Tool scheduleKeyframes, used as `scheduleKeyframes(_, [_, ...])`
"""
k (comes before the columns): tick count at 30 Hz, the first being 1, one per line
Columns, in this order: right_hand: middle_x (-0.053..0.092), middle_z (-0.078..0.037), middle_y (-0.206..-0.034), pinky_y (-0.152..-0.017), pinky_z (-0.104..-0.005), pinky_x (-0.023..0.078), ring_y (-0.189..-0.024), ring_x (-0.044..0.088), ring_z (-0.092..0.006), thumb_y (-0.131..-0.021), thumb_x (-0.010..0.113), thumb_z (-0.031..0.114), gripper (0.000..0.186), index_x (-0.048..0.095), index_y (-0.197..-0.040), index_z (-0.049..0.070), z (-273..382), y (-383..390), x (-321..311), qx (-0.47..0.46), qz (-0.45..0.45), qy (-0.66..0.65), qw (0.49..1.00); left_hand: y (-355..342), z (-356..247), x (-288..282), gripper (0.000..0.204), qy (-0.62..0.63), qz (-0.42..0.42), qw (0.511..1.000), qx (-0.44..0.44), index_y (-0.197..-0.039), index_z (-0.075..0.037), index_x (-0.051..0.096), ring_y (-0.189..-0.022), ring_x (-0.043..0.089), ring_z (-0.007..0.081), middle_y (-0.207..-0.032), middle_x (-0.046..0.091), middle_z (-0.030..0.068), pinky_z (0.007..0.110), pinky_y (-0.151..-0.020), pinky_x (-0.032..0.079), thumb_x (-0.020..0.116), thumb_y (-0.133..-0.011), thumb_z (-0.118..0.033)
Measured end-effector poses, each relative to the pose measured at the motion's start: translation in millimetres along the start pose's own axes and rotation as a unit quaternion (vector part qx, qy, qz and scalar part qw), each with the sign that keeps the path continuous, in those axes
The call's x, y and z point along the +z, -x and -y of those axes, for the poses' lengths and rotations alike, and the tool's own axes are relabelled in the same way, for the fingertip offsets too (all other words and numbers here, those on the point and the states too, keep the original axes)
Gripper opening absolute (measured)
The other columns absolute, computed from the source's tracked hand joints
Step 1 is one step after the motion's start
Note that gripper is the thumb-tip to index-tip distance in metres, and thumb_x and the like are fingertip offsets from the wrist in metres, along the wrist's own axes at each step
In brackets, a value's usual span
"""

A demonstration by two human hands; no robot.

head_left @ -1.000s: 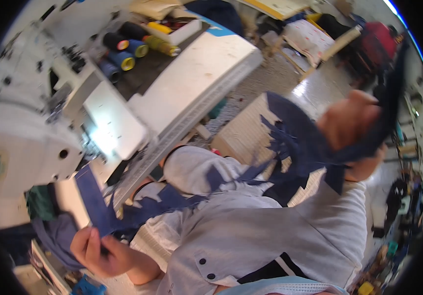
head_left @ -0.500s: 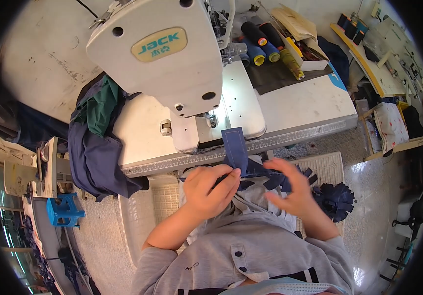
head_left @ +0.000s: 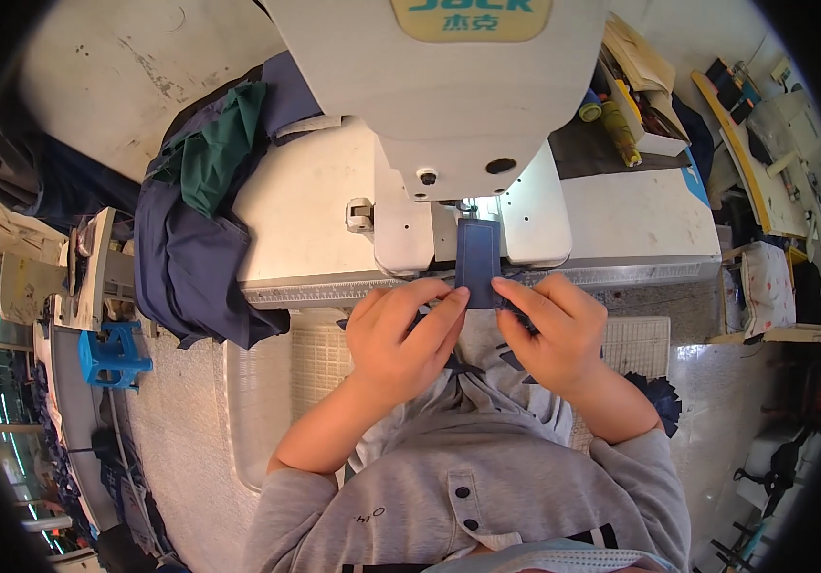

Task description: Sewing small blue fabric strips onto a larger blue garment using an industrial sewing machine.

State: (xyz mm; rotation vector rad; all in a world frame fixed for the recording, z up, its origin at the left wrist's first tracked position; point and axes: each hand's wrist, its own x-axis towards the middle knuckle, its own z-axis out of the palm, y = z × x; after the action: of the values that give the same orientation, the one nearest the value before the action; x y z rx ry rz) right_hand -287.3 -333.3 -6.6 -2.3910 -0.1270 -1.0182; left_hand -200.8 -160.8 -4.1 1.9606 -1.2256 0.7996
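Note:
A navy fabric strip [head_left: 478,260] with a stitched outline lies over the front edge of the white sewing machine's bed, its far end close to the lit presser foot [head_left: 469,206]. My left hand [head_left: 401,334] pinches the strip's near left edge between thumb and fingers. At the near right edge, my right hand [head_left: 556,329] holds the same strip with bent fingers and thumb. Above the strip hangs the white head [head_left: 449,100] of the sewing machine. Whether the strip's end is under the foot, I cannot tell. More navy pieces show partly behind my hands.
Navy cloth [head_left: 191,258] with a green piece [head_left: 215,153] hangs off the table's left side. Thread cones [head_left: 618,134] and a box of tools [head_left: 659,134] stand at the back right. Pale plastic crates [head_left: 263,401] are below, with a navy bundle [head_left: 659,401] at the right.
My right hand has come in from the right and taken hold of the strip. The strip now lies straighter, in line with the presser foot. The head view has shifted.

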Motion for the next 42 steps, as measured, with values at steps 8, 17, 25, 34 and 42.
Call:
scheduleKeyframes(8, [0.057, 0.001, -0.084, -0.048, -0.0288, 0.044, -0.052, 0.055, -0.0149, -0.068, 0.078, 0.011, 0.027, 0.076, -0.094, 0.014, -6.7, -24.5, 4.9, 0.029, 0.019, 0.053, 0.998, -11.0, 10.1, 15.2, 0.030, -0.004, 0.002, 0.999, -0.053, -0.090, -0.010, 0.071, -0.061, 0.057, 0.0145, -0.095, 0.069, 0.0032, 0.027, -0.055, 0.043, 0.078, -0.062, 0.000])
scheduleKeyframes(17, [0.066, 0.004, -0.120, -0.051, -0.0253, 0.048, -0.058, 0.061, -0.0113, -0.076, 0.073, 0.018, 0.025, 0.073, -0.100, 0.012, -26.2, -31.1, 5.9, -0.036, 0.082, 0.094, 0.991, -17.8, 12.1, 21.5, 0.027, -0.038, 0.038, 0.997, -0.060, -0.089, -0.010, 0.070, -0.068, 0.063, 0.0158, -0.100, 0.072, 0.0008, 0.027, -0.060, 0.045, 0.076, -0.065, -0.001])
scheduleKeyframes(25, [0.067, 0.005, -0.117, -0.051, -0.0243, 0.048, -0.059, 0.062, -0.0099, -0.075, 0.074, 0.023, 0.027, 0.072, -0.099, 0.012, -29.5, -29.3, 7.7, -0.068, 0.085, 0.103, 0.989, -14.3, 11.0, 21.0, 0.026, -0.054, 0.043, 0.995, -0.067, -0.089, -0.010, 0.070, -0.069, 0.063, 0.0154, -0.101, 0.072, 0.0004, 0.027, -0.060, 0.045, 0.076, -0.065, -0.001])
scheduleKeyframes(34, [0.069, 0.005, -0.112, -0.051, -0.0237, 0.048, -0.058, 0.062, -0.0090, -0.072, 0.077, 0.025, 0.029, 0.073, -0.098, 0.012, -28.5, -29.2, 8.9, -0.059, 0.060, 0.097, 0.992, -14.8, 9.3, 20.7, 0.025, -0.040, 0.046, 0.995, -0.073, -0.089, -0.010, 0.070, -0.070, 0.063, 0.0150, -0.102, 0.072, 0.0003, 0.028, -0.061, 0.043, 0.077, -0.066, -0.002])
scheduleKeyframes(42, [0.069, 0.005, -0.112, -0.051, -0.0238, 0.048, -0.058, 0.062, -0.0089, -0.072, 0.077, 0.025, 0.028, 0.073, -0.096, 0.012, -29.7, -31.3, 10.0, -0.060, 0.056, 0.095, 0.992, -14.2, 10.8, 22.9, 0.026, -0.045, 0.037, 0.996, -0.074, -0.089, -0.010, 0.070, -0.070, 0.063, 0.0150, -0.102, 0.072, 0.0003, 0.028, -0.062, 0.043, 0.077, -0.066, -0.001])
